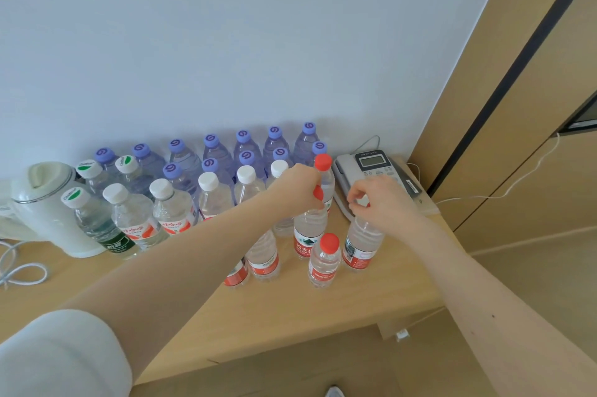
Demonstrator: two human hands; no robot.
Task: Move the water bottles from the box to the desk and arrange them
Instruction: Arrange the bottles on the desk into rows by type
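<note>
On the desk [290, 316], both hands [300, 186] [378, 199] each grip one of six red-labelled bottles [324, 264].

娃哈哈 on white-capped bottle [137, 228] label; 怡寶 on green-labelled bottle [118, 244]; 农夫山, partly hidden, on red-labelled bottle [303, 244]; phone [374, 167] print unreadable

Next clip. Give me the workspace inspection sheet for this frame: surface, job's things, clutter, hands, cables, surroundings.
Surface: wooden desk, crowded with bottles along the wall.
Job's things: purple-capped bottles at the back; white-capped bottles and green-marked bottles ahead of them; red-labelled bottles at the front right.
Clutter: white kettle at left, telephone at right.
Hands: left hand grips the top of the middle bottle; right hand grips the top of the rightmost bottle.
Cables: looped white cable at the left edge; thin white cord across the right panel.
Surroundings: pale wall, wooden panels.
</note>
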